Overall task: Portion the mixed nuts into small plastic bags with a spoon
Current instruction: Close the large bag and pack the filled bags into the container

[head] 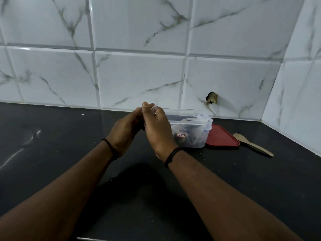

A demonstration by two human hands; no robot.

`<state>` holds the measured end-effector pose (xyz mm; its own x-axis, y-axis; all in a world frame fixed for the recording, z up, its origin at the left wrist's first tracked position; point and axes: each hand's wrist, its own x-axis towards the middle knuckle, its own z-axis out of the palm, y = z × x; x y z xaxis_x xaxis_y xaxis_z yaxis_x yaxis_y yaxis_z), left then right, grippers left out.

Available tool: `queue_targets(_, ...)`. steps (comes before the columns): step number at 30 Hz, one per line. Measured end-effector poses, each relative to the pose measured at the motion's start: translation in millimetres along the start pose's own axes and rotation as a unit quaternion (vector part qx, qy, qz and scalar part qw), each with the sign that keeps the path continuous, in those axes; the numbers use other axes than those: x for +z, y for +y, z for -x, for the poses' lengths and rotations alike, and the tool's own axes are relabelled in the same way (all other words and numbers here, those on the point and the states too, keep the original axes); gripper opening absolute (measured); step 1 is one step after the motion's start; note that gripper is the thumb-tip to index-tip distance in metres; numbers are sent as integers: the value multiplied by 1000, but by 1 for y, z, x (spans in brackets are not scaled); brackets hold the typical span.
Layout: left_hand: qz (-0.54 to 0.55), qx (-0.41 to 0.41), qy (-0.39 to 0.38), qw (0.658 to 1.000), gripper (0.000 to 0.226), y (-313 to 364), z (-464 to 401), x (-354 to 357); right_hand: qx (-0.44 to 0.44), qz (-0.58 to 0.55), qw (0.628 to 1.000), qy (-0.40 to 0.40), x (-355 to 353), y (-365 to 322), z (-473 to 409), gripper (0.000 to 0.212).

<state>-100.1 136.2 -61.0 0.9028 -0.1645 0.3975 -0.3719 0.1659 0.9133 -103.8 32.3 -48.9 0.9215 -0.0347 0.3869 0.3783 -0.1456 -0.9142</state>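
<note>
Nearest, two bare forearms stretched forward over a black glossy tabletop [52,136], a dark cord band on each wrist. Raised just above the surface, left hand [124,132] and right hand [156,129] drawn close together, fingertips meeting at the top. Pinched between them, a small clear plastic bag [153,107] — only its thin upper edge showing past the fingers, the rest hidden. Grip of both hands closed on that bag, fingers curled in around it.

Just behind the right hand, a clear rectangular container [189,129] standing uncovered on the tabletop, partly blocked by the hand, with a small red-bordered label on its front wall. Inside, crumpled clear plastic and dark contents, too blurred to name as nuts with any certainty. Touching the container's right end, a red lid [222,136] lying flat. Right of the lid and a little apart, a pale wooden spoon [251,144] lying flat — bowl toward the lid, handle angled toward the right.

Farthest back, white marble-veined wall tiles [139,75], a dark chipped hole low at the right.
</note>
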Motion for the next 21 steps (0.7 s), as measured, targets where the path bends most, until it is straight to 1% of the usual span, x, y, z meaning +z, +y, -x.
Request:
queue_targets(3,-4,14,-43,999,53,-2,-3,-4,22,-37,998,54,-4,3,-5,14)
queue_targets(4,-6,20,-42,999,56,-2,-3,-5,30,-42,996,71,-6,2,-6,15)
queue_targets(6,-33,23,-4,999,56,-2,-5,-8,48,-59,991,107,-12,-1,-10,16)
queue_targets(8,-85,20,55,995,55,-4,-7,-11,56,-107,983,135,-26,-8,-15,22)
queue_targets(10,-134,8,100,986,51,-8,-8,-14,31,-157,971,176,-43,-14,-24,30)
queue_targets(11,-154,1,112,982,49,-11,-8,-14,2,-166,965,204,-52,-19,-26,30)
queue_targets(12,-176,-6,118,977,45,-14,-7,-13,-34,-144,960,238,-59,-20,-31,29)
queue_targets(13,-200,-10,119,972,41,-17,-8,-13,-74,-92,955,273,-66,-20,-36,29)
queue_targets(14,-235,-13,118,965,35,-21,-8,-12,-120,-18,947,297,-74,-17,-40,31)
queue_targets(15,-280,-17,114,953,31,-23,-9,-13,-174,79,934,303,-81,-12,-45,33)
queue_targets(16,-322,-24,107,940,30,-25,-10,-13,-225,201,906,295,-87,-3,-51,34)
queue_targets(17,-354,-31,102,929,32,-26,-12,-13,-256,321,873,263,-93,4,-57,34)
queue_targets(18,-375,-35,98,921,35,-27,-12,-14,-258,420,847,201,-96,8,-59,34)
queue_targets(19,-388,-35,96,916,37,-27,-14,-14,-230,490,834,108,-97,10,-60,34)
queue_targets(20,-398,-34,95,912,38,-28,-15,-16,-170,540,824,-6,-95,9,-58,36)
queue_targets(21,-408,-33,95,907,39,-29,-16,-18,-100,564,812,-108,-94,7,-55,45)
